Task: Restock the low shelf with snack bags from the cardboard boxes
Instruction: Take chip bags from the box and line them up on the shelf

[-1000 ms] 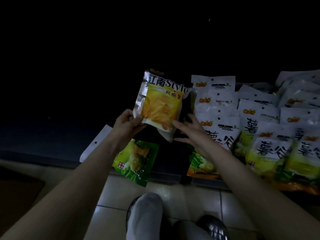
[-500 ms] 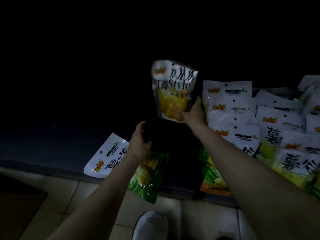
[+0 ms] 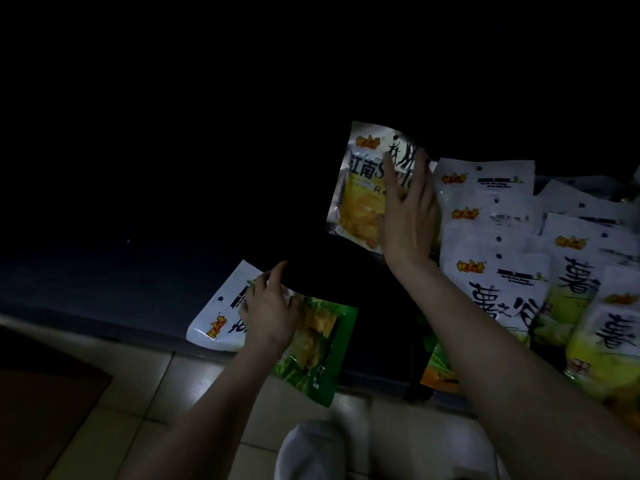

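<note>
Right hand flat, fingers straight; left hand curled, lower.

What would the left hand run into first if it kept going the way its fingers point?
Probably nothing soon: the left hand, resting on the green-and-white bag, points up-left across the white bag top into dark shelf; depth there is unclear.

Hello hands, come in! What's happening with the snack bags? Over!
Right hand flat on yellow bag, beside white bag rows. Left hand grips green bag at shelf edge. Nothing in the way.
</note>
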Demonstrator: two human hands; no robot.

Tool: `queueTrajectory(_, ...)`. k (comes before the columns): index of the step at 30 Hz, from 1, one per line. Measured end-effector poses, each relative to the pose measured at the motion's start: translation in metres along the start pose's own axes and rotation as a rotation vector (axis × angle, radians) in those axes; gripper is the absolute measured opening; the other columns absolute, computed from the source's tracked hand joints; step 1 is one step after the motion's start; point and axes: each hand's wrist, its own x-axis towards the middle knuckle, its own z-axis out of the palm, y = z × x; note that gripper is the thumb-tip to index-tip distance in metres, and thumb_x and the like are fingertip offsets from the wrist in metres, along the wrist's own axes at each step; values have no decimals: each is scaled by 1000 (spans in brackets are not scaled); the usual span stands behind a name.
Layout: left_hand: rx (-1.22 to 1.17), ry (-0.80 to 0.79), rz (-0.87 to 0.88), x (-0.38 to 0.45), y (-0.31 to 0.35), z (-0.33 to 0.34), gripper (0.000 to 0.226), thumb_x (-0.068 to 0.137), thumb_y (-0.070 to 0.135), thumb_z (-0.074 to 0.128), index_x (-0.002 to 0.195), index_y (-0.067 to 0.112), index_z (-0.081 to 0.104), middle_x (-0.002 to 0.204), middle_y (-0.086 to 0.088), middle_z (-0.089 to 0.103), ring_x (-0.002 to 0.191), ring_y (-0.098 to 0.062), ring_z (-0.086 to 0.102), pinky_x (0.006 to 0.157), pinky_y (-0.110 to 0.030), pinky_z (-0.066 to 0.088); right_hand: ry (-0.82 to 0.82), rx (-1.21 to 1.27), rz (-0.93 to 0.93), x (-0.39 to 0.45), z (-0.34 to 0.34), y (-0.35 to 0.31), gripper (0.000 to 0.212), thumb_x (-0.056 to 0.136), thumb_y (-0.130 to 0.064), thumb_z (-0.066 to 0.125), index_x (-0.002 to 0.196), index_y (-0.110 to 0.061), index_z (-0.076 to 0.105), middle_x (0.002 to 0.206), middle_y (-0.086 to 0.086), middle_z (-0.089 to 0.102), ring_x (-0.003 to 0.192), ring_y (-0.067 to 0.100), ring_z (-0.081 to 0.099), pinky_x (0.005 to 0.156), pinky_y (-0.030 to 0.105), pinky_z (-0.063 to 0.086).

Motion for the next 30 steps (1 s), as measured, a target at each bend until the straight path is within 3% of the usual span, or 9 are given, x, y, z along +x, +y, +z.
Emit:
queueTrajectory(2,33,-25,-22,-3,-2,1,63,93,21,52,147,29,21,148,-8,30,135,-28,26,109,-48,21,-264,-37,-127,2,1,-3,67,93,-8,53,148,-28,22,157,13,12,143,37,13,113,57,19)
queueTrajectory(4,69,-29,-47,-4,-3,2,65,93,25,52,148,30,19,150,-7,27,138,-27,22,110,-46,18,-574,-85,-284,-11,5,-1,70,93,-22,54,149,-31,13,158,9,-2,144,35,-2,114,57,5)
queueTrajectory(7,149,6,-120,-10,0,2,61,94,32,49,148,30,19,153,-6,22,140,-28,17,111,-46,14,-775,-187,-307,-38,12,4,78,88,-32,61,150,-30,13,157,7,-14,144,32,-12,114,52,5)
queueTrajectory(11,129,75,-252,-23,4,10,61,91,42,50,145,27,26,155,-8,13,141,-30,6,111,-50,10,-794,-257,-258,-50,14,17,58,94,-38,51,144,-18,33,157,2,-16,144,26,-10,115,48,9)
queueTrajectory(16,161,85,-309,-28,2,6,75,85,51,56,145,22,23,156,-10,1,142,-33,-1,110,-59,8,-791,-221,-120,-47,4,18,49,98,-38,41,139,-10,41,158,1,-11,144,27,-7,115,47,7)
queueTrajectory(20,56,129,-406,-37,3,-6,80,82,48,63,145,19,21,155,-12,0,140,-37,3,108,-61,17,-776,308,45,-60,-6,-6,47,99,-29,43,143,-15,37,157,7,8,144,28,5,114,39,16)
queueTrajectory(23,-117,153,-537,-48,-2,-12,86,81,38,70,146,18,17,154,-16,-3,138,-43,9,103,-58,29,-1083,623,158,-77,-10,-32,62,95,-31,51,148,-25,20,153,9,23,139,28,26,108,33,30)
queueTrajectory(27,-634,65,-664,-56,-15,-7,88,76,29,76,141,12,19,140,-21,39,121,-42,46,100,-52,42,-1262,627,227,-93,-23,-45,87,84,-25,69,149,-29,11,149,11,31,136,27,33,103,29,34)
queueTrajectory(30,-721,30,-575,-64,-3,-9,85,75,22,77,140,11,23,133,-17,50,120,-35,50,101,-50,43,-1207,741,278,-92,-46,-40,89,80,-14,73,148,-28,17,138,14,43,130,27,41,100,30,38)
